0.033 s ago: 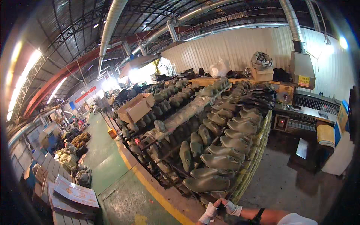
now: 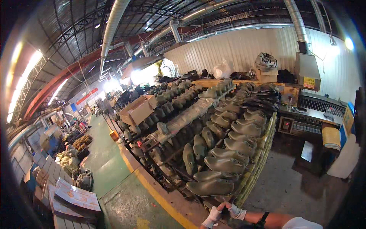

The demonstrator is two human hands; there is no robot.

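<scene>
At the bottom edge, my left hand (image 2: 212, 217) and my right hand (image 2: 235, 211) meet close together, both in white gloves or wraps that leave the fingertips bare. Their fingers are closed, and a small dark patch shows between them; whatever they hold is hidden. A dark band circles my right wrist. Just beyond the hands lies the nearest grey-green shoe last (image 2: 210, 187), on its side at the near end of a rack. Further lasts (image 2: 224, 165) stretch away behind it in rows.
A cardboard box (image 2: 138, 110) sits atop the racks on the left. Yellow slatted edging (image 2: 257, 162) runs down the rack's right side. To the right stands a metal workbench (image 2: 310, 114). Flat cartons (image 2: 77, 197) are stacked at lower left, beside a green walkway (image 2: 110, 152) with a yellow line.
</scene>
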